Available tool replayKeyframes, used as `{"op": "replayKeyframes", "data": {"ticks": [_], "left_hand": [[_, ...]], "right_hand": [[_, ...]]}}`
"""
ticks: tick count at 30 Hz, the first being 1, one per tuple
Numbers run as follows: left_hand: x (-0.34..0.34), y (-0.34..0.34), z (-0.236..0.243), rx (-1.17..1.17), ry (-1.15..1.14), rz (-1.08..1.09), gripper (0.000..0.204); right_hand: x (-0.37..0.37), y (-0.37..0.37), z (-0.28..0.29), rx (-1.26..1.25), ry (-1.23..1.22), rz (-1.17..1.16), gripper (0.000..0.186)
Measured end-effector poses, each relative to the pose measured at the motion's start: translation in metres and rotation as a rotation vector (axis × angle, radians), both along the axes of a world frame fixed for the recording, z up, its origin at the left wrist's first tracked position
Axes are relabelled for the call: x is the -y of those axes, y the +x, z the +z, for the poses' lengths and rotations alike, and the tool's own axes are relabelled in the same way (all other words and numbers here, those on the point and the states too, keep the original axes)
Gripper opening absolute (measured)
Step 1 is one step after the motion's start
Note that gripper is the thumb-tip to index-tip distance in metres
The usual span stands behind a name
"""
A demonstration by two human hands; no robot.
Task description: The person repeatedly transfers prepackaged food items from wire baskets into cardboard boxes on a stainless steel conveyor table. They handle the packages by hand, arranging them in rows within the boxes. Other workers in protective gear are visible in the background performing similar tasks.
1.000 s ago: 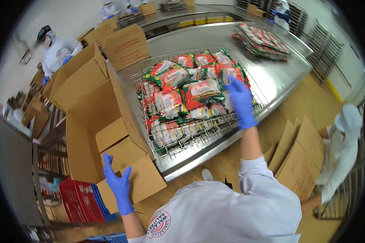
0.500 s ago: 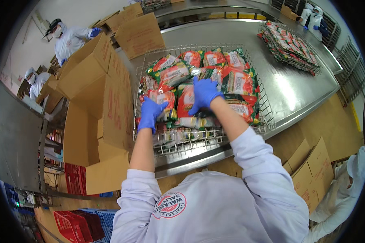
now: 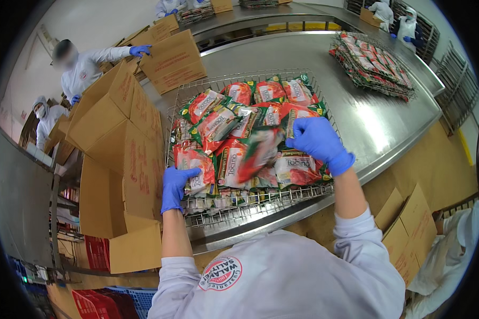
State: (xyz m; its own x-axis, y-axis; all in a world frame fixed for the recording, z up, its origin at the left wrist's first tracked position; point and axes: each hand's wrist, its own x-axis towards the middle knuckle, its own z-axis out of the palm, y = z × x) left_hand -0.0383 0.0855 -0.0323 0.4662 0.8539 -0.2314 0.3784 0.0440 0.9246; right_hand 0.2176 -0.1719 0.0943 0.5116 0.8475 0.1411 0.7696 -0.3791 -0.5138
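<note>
Two gloved hands work over a wire basket [image 3: 245, 211] of red and green packs in the head view, well apart from each other. The basket rests on the steel table [image 3: 367, 122], straight in front of the person, with packs lying over one another at several angles. The left hand [image 3: 176, 186] is at the near left corner, its thumb laid across a pack [image 3: 199, 169]; how firmly it grips cannot be told, as its fingers are largely hidden. The right hand [image 3: 319, 141] is at the right side with fingers curled, its fingertips beside a blurred pack [image 3: 261, 151] that lies tilted across the middle. Whether they pinch that pack or only brush it, the blur does not show.

For tidy handling, I would take each pack by its sealed edge rather than by the soft middle, and keep the film clear of the wire ends, which could snag it. The left hand would serve best holding the near packs steady while the right turns the tilted one flat. Packs at the rim deserve a check for corners caught in the mesh.

An open carton [image 3: 141, 165] stands just beside the basket, on the person's left.
</note>
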Motion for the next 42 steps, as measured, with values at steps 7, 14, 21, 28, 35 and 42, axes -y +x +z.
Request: {"op": "replayKeyframes", "data": {"ticks": [7, 14, 21, 28, 35, 42], "left_hand": [[-0.012, 0.022, 0.086, 0.127, 0.074, -0.151, 0.046], [-0.036, 0.071, 0.123, 0.220, 0.081, -0.414, 0.042], [-0.053, 0.139, 0.035, 0.111, -0.105, -0.411, 0.029], [-0.003, 0.098, 0.058, 0.074, -0.186, -0.447, 0.029], [0.003, 0.078, 0.052, 0.149, -0.077, -0.319, 0.028], [0.036, 0.111, 0.080, -0.435, 0.747, -0.289, 0.043]], "right_hand": [[-0.036, 0.004, -0.046, 0.252, -0.272, 0.230, 0.087], [-0.044, -0.017, -0.039, 0.333, -0.546, 0.374, 0.098], [-0.091, -0.060, -0.059, 0.278, -0.599, -0.289, 0.113], [-0.085, -0.057, -0.073, 0.173, -0.125, -0.183, 0.112], [-0.033, -0.067, -0.032, -0.074, 0.203, -0.056, 0.047], [-0.006, -0.031, -0.029, 0.281, 0.181, 0.143, 0.028]]}}
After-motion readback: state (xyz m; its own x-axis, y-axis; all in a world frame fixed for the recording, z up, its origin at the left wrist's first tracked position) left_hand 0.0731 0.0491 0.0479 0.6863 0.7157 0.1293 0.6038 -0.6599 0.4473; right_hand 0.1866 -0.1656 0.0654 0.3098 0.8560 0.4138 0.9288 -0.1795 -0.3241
